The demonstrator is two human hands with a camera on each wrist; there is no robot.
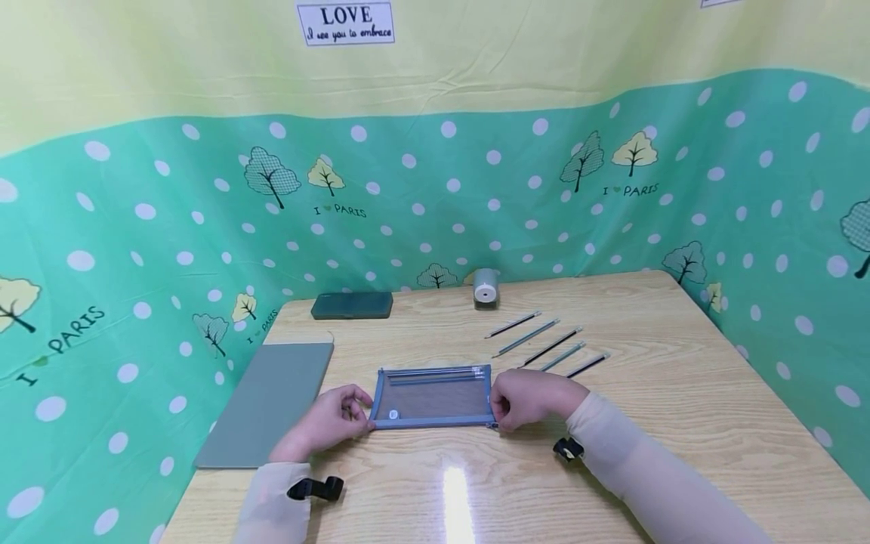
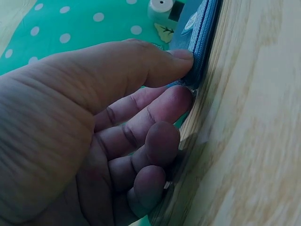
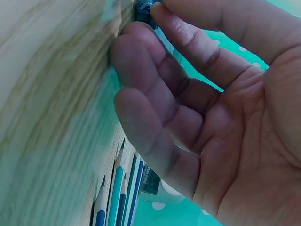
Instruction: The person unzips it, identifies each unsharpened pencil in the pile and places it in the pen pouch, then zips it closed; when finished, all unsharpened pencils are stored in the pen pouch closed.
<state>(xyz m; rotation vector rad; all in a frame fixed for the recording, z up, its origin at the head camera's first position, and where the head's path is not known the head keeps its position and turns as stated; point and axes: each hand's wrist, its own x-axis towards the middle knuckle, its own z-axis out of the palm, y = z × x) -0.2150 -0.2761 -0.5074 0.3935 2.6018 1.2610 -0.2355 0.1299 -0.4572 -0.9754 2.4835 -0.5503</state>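
A blue-edged mesh zipper pouch (image 1: 435,397) lies flat on the table between my hands. Through its mesh a few long, thin pencil-like items show along the far edge, and a round white label marks its near left corner. My left hand (image 1: 331,419) pinches the near left corner by the zipper (image 2: 201,44), thumb on top and index finger beneath, other fingers loosely curled. At the near right corner my right hand (image 1: 533,397) pinches the zipper's end (image 3: 145,6) between thumb and index finger. Several pencils (image 1: 550,347) lie in a slanted row beyond my right hand.
A grey flat board (image 1: 272,400) lies left of my left hand. At the back stand a dark green pencil case (image 1: 352,305) and a white pencil sharpener (image 1: 485,287). A green dotted curtain (image 1: 421,196) hangs round the wooden table's (image 1: 680,423) far sides.
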